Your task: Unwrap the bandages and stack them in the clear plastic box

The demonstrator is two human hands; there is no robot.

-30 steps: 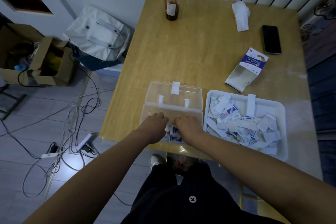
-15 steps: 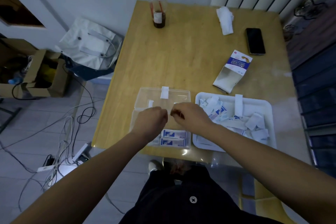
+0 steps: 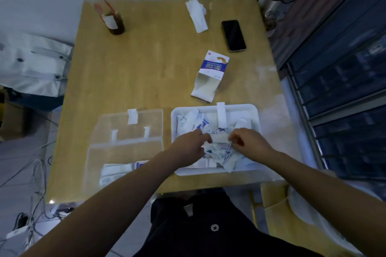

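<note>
— How far had the job got?

— Not far, by my reckoning. The clear box sat open at the table's seven o'clock. Only a few bandages lay at its near end, partly hidden by a forearm. The far part of its floor held nothing I could see.

— And what was left?

— Plenty. The white tray at five o'clock held a loose heap of wrappers and packets. Through the blur I could not tell which were spent and which unopened.

— The hands?

— Both were over the tray. The left hand pinched one end of a pale strip and the right hand pinched the other, so it was stretched between them, well apart from the box. I judged it mid-peel, though I could not say whether its wrapper was off.

— Anything else about?

— An opened carton lay at the tray's twelve o'clock, a phone at the table's one o'clock and a cup at eleven.
</note>
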